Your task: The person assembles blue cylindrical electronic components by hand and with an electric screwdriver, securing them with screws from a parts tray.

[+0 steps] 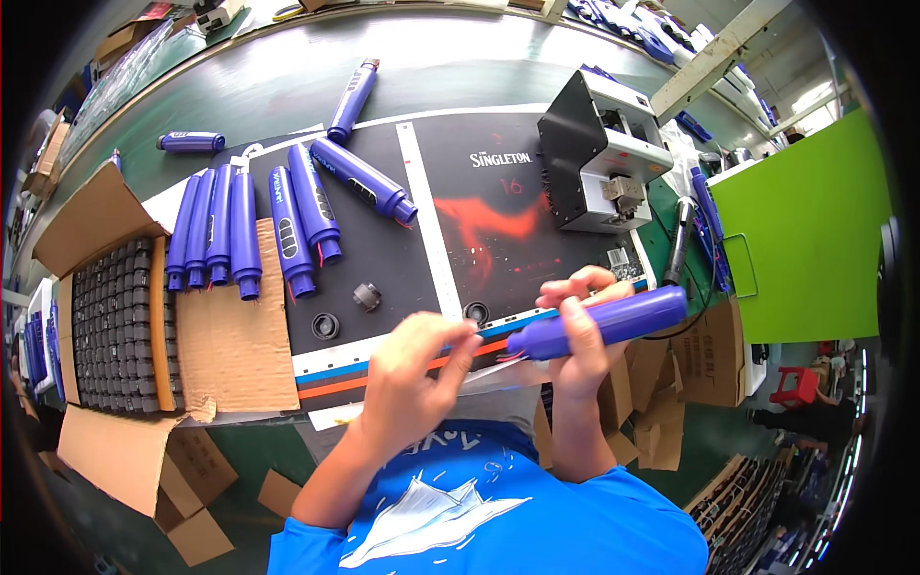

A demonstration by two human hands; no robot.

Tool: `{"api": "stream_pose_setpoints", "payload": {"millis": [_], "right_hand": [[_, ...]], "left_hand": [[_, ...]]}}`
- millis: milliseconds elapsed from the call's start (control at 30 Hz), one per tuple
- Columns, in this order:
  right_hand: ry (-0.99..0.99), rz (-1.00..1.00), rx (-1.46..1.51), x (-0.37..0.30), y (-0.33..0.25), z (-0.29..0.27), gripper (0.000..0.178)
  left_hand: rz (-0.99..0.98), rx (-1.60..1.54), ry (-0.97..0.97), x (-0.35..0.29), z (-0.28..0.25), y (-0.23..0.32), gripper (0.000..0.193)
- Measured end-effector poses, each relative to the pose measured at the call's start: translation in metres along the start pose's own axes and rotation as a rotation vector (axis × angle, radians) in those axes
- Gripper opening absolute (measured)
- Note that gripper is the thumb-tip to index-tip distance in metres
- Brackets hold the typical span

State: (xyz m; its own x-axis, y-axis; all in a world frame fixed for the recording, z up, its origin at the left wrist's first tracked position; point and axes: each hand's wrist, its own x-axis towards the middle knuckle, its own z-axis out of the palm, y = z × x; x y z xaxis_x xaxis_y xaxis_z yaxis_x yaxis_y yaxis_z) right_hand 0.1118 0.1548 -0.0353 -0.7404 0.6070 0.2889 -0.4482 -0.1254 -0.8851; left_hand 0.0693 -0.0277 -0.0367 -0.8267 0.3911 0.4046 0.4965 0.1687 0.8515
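My right hand (580,345) is wrapped round a purple tubular housing (637,314), which lies nearly level above the bench's front edge. Red and white wires (513,356) stick out of its narrow left end. Close to those wires, my left hand (419,364) is closed in a pinch; whatever is between thumb and fingers is too small to make out. Just beyond the pinch sits a round black cap (476,312) on the mat. Two more dark round caps lie farther left, one ring-like (326,327) and one tipped on its side (367,296).
Several purple housings (295,230) lie at the left and back of the dark mat (479,240). An open carton (163,331) at left holds rows of black parts. A black-and-silver machine (594,153) stands back right, beside a black-handled tool (681,225) and a green panel (805,230).
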Motion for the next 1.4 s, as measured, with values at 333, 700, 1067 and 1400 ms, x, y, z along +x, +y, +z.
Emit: {"api": "stream_pose_setpoints", "payload": {"millis": [333, 700, 1067, 1400], "right_hand": [[-0.159, -0.042, 0.079, 0.016, 0.020, 0.026, 0.030], [-0.346, -0.049, 0.008, 0.004, 0.047, 0.037, 0.036], [-0.679, -0.230, -0.314, 0.027, 0.037, 0.016, 0.056], [-0.859, 0.143, 0.048, 0.050, -0.031, 0.066, 0.012]], "left_hand": [[0.000, 0.147, -0.145, 0.000, 0.019, -0.043, 0.051], [0.021, 0.125, -0.117, 0.001, 0.015, -0.043, 0.046], [0.032, 0.100, -0.084, -0.003, 0.020, -0.048, 0.044], [-0.008, 0.132, -0.095, -0.001, 0.016, -0.047, 0.049]]}}
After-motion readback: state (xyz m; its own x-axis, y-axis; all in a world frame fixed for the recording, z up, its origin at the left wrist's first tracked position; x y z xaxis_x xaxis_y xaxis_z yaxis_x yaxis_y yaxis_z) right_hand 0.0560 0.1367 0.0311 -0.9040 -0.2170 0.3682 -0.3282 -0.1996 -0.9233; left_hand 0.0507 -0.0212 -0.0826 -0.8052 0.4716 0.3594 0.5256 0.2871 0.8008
